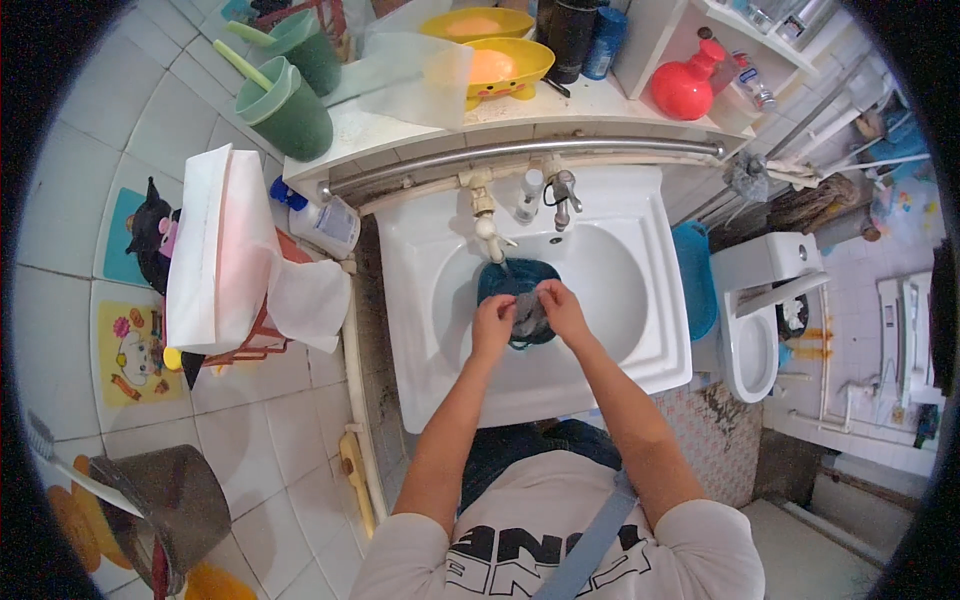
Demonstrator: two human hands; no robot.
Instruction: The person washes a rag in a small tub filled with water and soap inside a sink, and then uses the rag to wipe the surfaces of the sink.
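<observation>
My left hand (492, 322) and my right hand (564, 310) are held close together over the white sink (615, 300). Between their pinched fingers is a small grey cloth (528, 312), bunched up, so its exact kind cannot be made out. Beneath it, a dark blue-green basin (515, 272) sits inside the sink bowl. The left tap (488, 235) has its spout over the basin's far edge. To the right of that tap stands a second metal tap (564, 200).
Behind the sink runs a metal rail (540, 148) below a shelf holding green cups (285, 110), yellow dishes (490, 70) and a red round bottle (683, 85). At left are a white-covered rack (225, 250) and a pump bottle (325, 225). A toilet (755, 350) stands right.
</observation>
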